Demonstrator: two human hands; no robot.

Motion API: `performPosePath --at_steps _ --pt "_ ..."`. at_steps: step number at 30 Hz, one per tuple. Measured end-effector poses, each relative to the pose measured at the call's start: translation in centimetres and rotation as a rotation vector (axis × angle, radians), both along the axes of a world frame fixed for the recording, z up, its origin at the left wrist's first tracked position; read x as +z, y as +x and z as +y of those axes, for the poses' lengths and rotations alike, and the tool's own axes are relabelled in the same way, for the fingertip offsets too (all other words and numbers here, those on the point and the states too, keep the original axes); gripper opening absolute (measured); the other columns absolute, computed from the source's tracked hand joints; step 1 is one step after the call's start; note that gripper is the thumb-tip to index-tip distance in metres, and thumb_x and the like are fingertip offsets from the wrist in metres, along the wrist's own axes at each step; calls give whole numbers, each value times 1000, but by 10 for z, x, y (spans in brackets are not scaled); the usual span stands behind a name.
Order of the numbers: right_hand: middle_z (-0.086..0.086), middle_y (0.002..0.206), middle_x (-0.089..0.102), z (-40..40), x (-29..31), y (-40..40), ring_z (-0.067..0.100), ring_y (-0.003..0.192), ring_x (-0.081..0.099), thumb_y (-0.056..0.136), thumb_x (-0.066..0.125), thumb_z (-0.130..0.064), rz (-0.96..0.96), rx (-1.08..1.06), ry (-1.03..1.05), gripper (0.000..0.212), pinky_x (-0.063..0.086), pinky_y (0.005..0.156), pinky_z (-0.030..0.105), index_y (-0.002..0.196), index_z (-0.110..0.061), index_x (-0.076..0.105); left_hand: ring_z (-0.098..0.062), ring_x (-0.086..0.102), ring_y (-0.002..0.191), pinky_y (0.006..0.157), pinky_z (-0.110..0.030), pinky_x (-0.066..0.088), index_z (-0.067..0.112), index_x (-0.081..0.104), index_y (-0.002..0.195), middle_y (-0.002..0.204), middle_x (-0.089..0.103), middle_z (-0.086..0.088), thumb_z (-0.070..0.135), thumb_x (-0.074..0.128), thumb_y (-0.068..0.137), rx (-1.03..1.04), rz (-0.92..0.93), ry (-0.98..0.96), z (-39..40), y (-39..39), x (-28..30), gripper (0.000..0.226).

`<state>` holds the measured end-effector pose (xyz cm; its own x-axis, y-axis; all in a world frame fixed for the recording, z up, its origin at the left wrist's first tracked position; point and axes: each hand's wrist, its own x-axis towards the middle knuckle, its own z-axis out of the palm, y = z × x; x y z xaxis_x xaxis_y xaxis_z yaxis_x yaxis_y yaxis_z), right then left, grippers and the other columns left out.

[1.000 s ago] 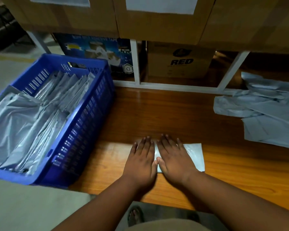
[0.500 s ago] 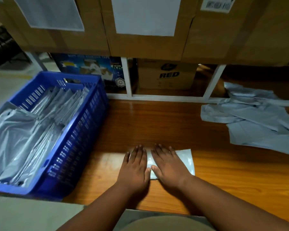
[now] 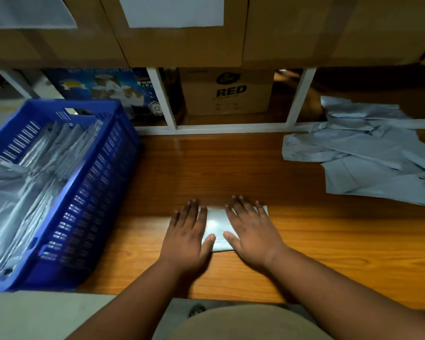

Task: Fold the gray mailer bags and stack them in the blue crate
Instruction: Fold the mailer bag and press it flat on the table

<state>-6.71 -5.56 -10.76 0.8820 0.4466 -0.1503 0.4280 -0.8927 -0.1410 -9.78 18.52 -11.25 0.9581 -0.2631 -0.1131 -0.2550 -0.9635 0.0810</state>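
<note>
One folded gray mailer bag (image 3: 215, 227) lies flat on the wooden table (image 3: 329, 246), near its front edge; two hands press it, the left hand (image 3: 188, 238) on its left end and the right hand (image 3: 252, 233) on its right, fingers straight and spread, gripping nothing; the one blue crate (image 3: 88, 200) stands at the table's left, holding many folded bags (image 3: 35, 173), too overlapped to count; a loose heap of unfolded bags (image 3: 368, 153) lies far right, number unclear.

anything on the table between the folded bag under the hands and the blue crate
Nothing visible. Bare wooden table lies between the folded mailer bag and the blue crate; only the crate's near wall must be cleared.
</note>
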Motion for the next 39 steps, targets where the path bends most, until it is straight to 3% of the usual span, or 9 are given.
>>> performPosePath --at_steps 10,13,16,18,20,25,29,34,39 --pt "9 178 -13 -7 6 9 32 163 -19 99 17 -79 70 64 -23 91 -10 130 56 172 -26 4 -23 -16 163 130 -46 -10 19 -5 170 175 -20 -5 75 22 103 16 107 -3 -3 7 16 91" --pt "7 177 -19 -8 17 20 30 162 -23 94 26 -82 170 111 -84 97 -9 130 55 171 -29 -1 -28 7 163 130 -46 13 20 15 169 178 3 -7 81 42 94 34 203 15 -3 23 41 100" --pt "11 174 17 -4 40 31 36 159 16 84 45 -82 152 123 -89 98 24 126 56 165 -31 23 -30 45 138 110 -43 42 25 51 139 152 46 -4 79 67 77 70 177 41 -12 38 64 84" --pt "10 156 40 3 56 37 35 141 39 80 59 -77 113 155 -96 93 42 113 50 156 -29 34 -31 51 130 105 -46 47 28 50 137 145 50 -3 76 78 70 119 232 35 -18 43 74 87" --pt "8 151 47 11 68 43 34 138 44 81 68 -71 135 171 -118 93 43 111 49 157 -27 35 -33 53 131 106 -51 45 30 45 143 145 54 -5 73 82 69 136 291 82 -21 48 83 94" --pt "12 145 55 20 94 62 36 137 50 87 72 -64 232 228 -160 63 45 112 49 136 -26 61 -28 51 130 110 -55 35 32 58 132 134 62 2 59 79 85 61 278 109 -13 50 111 59" --pt "-1 116 67 25 125 77 23 109 64 97 72 -45 277 276 -19 32 52 86 37 121 -24 69 -13 59 106 99 -46 47 36 62 108 106 61 17 53 77 90 124 226 -143 7 40 144 29" --pt "-8 97 66 64 189 106 13 90 63 98 73 -41 222 309 68 12 56 79 39 98 -31 67 -7 64 81 79 -38 58 27 62 89 88 66 8 43 86 88 215 96 -309 73 35 201 28" --pt "-12 96 64 144 268 123 6 88 62 97 73 -46 92 439 192 12 57 77 35 97 -36 66 -10 55 76 65 -34 42 29 53 85 83 59 12 44 85 86 284 -159 -221 151 14 269 35"
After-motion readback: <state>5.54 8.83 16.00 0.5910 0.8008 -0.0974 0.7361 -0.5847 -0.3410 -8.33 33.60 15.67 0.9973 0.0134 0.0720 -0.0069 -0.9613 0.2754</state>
